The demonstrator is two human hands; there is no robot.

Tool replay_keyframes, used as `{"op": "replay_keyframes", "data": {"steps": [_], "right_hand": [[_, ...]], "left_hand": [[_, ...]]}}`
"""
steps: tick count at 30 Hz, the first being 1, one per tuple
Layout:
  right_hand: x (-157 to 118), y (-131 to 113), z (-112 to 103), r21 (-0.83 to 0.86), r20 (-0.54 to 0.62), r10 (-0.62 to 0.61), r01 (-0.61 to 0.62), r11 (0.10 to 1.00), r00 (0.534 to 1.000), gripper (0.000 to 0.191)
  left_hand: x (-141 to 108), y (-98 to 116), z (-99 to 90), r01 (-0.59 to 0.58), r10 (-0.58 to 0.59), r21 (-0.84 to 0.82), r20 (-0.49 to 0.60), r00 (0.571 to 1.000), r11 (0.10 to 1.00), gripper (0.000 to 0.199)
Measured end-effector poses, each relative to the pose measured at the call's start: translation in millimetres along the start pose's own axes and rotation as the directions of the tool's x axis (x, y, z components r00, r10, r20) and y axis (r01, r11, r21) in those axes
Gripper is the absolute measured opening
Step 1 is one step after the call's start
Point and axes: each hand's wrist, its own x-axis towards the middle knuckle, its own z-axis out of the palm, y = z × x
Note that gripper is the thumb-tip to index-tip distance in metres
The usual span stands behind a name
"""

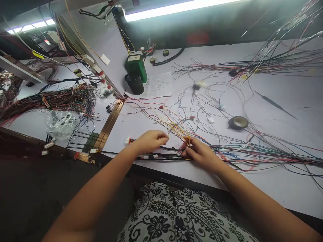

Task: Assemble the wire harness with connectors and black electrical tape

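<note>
Yellow wires [188, 137] rise from between the fingers of my right hand [199, 152], which is closed on them at the wire bundle. To the left, my left hand [152, 139] hovers just above the bundle, its fingers half curled and no object visible between them. Dark sleeved cables [171, 156] run below both hands along the table's front side. Near my left wrist lies a white connector [128, 140] with coloured wires. Another white connector [153, 156] rests among the cables under my left hand. My right fingertips are partly hidden by wires.
A roll of black tape [238, 123] and a tweezer-like pointed tool [275, 105] lie at the right. Loose wires with small connectors spread behind my hands. A black cup [134, 83] and green box [139, 64] stand at the back. A thick wire bundle [58, 101] lies left.
</note>
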Motion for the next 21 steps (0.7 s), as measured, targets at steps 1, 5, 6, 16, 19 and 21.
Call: {"op": "replay_keyframes", "data": {"steps": [1, 5, 6, 16, 19, 21], "right_hand": [[1, 1, 0, 0.06, 0.012, 0.025, -0.026, 0.998, 1.0, 0.014], [3, 3, -1, 0.116, 0.002, 0.061, -0.061, 0.991, 0.998, 0.022], [4, 2, -1, 0.111, -0.004, 0.059, -0.058, 0.992, 0.998, 0.022], [5, -3, 7, -0.262, -0.11, -0.086, 0.055, 0.964, 0.99, 0.013], [8, -2, 12, -0.219, -0.186, -0.014, -0.027, 0.975, 0.983, 0.013], [9, -1, 12, -0.152, -0.214, 0.027, -0.061, 0.987, 0.977, 0.01]], "left_hand": [[1, 0, 9.3, -0.001, 0.001, 0.009, 0.028, 1.0, 1.0, 0.022], [13, -1, 41.3, 0.025, -0.02, -0.299, 0.023, 1.0, 0.954, 0.037], [18, -3, 47.0, 0.022, -0.017, -0.406, 0.018, 1.0, 0.914, 0.037], [29, -5, 68.7, -0.091, -0.006, -0.448, -0.21, 0.978, 0.889, 0.015], [13, -9, 62.1, -0.151, 0.098, -0.109, -0.387, 0.917, 0.983, 0.008], [-4, -13, 56.5, -0.193, 0.176, 0.007, -0.447, 0.877, 0.981, 0.014]]}}
